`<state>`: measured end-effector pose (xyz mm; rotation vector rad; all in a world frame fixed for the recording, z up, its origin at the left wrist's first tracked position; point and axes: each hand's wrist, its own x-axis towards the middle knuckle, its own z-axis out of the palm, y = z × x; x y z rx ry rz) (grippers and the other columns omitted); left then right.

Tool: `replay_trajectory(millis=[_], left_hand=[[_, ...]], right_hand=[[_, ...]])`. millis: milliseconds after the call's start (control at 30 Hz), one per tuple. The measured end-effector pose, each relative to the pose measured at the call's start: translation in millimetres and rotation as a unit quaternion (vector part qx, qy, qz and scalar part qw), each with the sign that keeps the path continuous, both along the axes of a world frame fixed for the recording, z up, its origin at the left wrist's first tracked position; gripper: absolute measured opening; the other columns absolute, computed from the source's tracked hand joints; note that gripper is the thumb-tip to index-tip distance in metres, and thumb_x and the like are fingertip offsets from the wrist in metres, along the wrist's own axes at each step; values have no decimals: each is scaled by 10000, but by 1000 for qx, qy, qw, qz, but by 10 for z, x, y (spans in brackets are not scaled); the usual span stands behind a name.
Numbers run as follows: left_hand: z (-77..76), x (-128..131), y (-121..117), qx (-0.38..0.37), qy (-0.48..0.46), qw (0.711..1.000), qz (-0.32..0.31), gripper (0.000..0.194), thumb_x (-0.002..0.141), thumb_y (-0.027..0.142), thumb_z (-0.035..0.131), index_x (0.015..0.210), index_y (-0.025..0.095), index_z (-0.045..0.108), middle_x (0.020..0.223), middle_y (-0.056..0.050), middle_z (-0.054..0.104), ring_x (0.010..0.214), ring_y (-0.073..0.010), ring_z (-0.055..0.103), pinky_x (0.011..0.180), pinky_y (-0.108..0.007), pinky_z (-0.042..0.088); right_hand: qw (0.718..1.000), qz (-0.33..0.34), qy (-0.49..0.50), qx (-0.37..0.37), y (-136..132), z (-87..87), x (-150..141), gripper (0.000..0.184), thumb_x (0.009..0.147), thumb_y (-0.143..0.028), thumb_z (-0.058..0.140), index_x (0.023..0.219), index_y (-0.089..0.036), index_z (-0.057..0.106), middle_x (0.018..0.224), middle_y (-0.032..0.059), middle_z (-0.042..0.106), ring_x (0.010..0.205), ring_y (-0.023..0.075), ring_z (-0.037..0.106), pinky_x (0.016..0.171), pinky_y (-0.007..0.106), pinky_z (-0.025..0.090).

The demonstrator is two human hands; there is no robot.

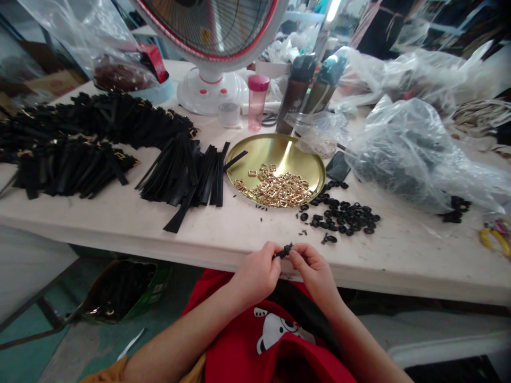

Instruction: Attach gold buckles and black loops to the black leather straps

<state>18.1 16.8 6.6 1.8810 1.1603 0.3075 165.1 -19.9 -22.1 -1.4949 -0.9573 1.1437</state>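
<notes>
At the table's front edge, my left hand (259, 268) is closed around a narrow black strap (284, 251), whose end sticks out past the thumb and fingertips. My right hand (313, 270) pinches the free end of that strap; whether a small loop is on it is too small to tell. Beyond my hands stands a round gold tray (279, 143) with a heap of gold buckles (284, 190). Small black loops (347, 215) lie loose to the right of the tray. Left of it is a pile of flat black straps (179, 175).
Bundled black straps with gold buckles (72, 165) cover the table's left side. Behind the tray stand a fan (211, 90), a pink-lidded bottle (256, 103) and two dark bottles (295, 96). Clear plastic bags (411, 154) and yellow-handled pliers (495, 239) are at the right.
</notes>
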Motion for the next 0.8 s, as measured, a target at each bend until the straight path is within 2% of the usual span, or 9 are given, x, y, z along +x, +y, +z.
replay_trajectory(millis=[133, 233, 333, 433, 500, 633, 800], left_hand=[[-4, 15, -15, 1, 7, 1000, -5, 226, 836, 245, 368, 1032, 203, 474, 889, -54, 624, 808, -202, 584, 696, -293, 420], [26, 1, -23, -11, -26, 999, -24, 208, 841, 248, 366, 1007, 200, 482, 877, -41, 617, 778, -179, 577, 672, -270, 421], [40, -20, -51, -20, -66, 997, -19, 209, 844, 235, 363, 1021, 196, 467, 865, -29, 617, 771, -161, 572, 668, -255, 424], [12, -17, -95, -21, -84, 996, 6, 254, 844, 228, 371, 1092, 205, 421, 902, -30, 628, 810, -164, 584, 715, -269, 435], [-19, -1, -121, -19, -85, 996, 19, 279, 846, 228, 372, 1124, 215, 396, 910, -27, 635, 830, -170, 592, 737, -282, 440], [-51, 36, -151, -15, -75, 996, 44, 297, 851, 236, 365, 1147, 209, 379, 917, -40, 638, 836, -178, 601, 730, -288, 450], [-23, 56, -171, -16, -79, 996, 33, 322, 853, 233, 359, 1174, 213, 371, 905, -35, 645, 825, -177, 601, 733, -292, 453]], right_hand=[[1000, -22, 19, -2, 0, 11, 41, 133, 681, -321, 669, 709, -202, 615, 591, -37, 540, 546, 117, 438, 519, 235, 345], [990, -35, 128, -38, 4, 33, 60, 204, 674, -321, 683, 840, -217, 624, 642, -39, 567, 546, 100, 458, 533, 222, 372], [950, 5, 299, -85, 2, 51, 20, 174, 681, -303, 682, 813, -198, 637, 655, -32, 580, 531, 78, 464, 524, 202, 385], [907, -3, 409, -96, -19, 55, -79, 118, 688, -269, 678, 765, -191, 635, 663, -36, 592, 552, 75, 494, 548, 194, 414], [893, -24, 439, -92, -44, 55, -145, 97, 707, -262, 659, 774, -196, 633, 671, -39, 599, 576, 81, 518, 578, 202, 434], [890, -55, 446, -75, -93, 76, -206, 90, 714, -207, 650, 802, -204, 629, 766, -31, 629, 623, 79, 543, 619, 201, 446], [880, -98, 452, -109, -97, 92, -234, 58, 702, -242, 655, 732, -205, 622, 681, -40, 622, 562, 90, 542, 568, 216, 443]])
